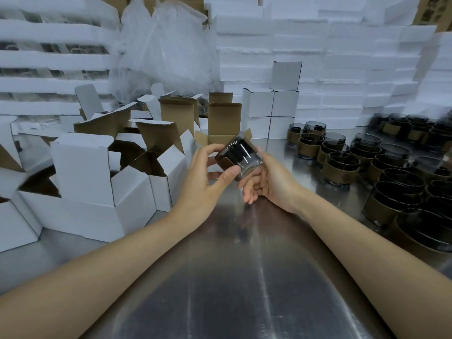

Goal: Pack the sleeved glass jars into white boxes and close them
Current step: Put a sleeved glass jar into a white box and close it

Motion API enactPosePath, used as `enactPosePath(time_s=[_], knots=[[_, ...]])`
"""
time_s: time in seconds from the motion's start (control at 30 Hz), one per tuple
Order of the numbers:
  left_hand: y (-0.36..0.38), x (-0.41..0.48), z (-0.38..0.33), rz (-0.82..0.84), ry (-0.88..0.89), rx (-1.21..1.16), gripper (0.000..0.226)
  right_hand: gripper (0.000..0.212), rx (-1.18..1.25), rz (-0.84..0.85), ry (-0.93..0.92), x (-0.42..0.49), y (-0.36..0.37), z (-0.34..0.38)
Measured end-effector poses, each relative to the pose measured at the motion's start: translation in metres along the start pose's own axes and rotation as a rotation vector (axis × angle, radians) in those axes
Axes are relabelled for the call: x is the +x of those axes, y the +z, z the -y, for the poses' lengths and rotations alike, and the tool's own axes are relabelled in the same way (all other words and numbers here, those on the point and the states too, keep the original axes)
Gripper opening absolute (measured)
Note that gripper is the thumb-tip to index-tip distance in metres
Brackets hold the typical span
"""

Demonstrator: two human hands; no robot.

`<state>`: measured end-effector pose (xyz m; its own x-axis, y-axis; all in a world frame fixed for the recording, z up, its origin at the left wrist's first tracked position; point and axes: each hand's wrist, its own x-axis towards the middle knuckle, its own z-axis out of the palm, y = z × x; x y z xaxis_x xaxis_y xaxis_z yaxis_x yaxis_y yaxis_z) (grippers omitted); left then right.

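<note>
While left hand [204,178] and right hand [267,182] clasp it, the sleeved glass jar [241,156] seems slick, breakable; grip its brown sleeve [225,164].

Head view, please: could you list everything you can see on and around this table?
held jar: one, dark glass with brown sleeve, tilted above the table's middle
jars: many, dark glass with brown sleeves, standing on the right
open boxes: many, white outside, brown inside, left
closed boxes: several, white, stacked at back centre
plastic bag: one, clear, behind the open boxes
white stacks: many, along the back
table: one, shiny metal
left grip: holds the held jar's left side
right grip: holds its right side
</note>
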<state>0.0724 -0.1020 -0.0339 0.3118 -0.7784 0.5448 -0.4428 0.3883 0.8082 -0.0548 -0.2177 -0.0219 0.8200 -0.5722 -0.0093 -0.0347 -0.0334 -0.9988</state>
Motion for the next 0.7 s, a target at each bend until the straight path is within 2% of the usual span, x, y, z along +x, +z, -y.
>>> enactPosePath(time_s=[0.13,0.3,0.7], knots=[[0.0000,-0.0006,-0.0020,-0.045,0.026,0.037,0.043,0.064,0.017,-0.136,-0.015,0.0024,0.0017,-0.0023],[0.0012,-0.0031,-0.0057,-0.056,0.172,0.226,0.067,0.039,0.095,-0.250,-0.034,0.0062,0.0017,-0.0027],[0.0003,-0.0046,-0.0039,-0.041,0.182,0.249,0.080,0.037,0.323,-0.063,-0.080,0.0010,-0.0011,-0.0021]])
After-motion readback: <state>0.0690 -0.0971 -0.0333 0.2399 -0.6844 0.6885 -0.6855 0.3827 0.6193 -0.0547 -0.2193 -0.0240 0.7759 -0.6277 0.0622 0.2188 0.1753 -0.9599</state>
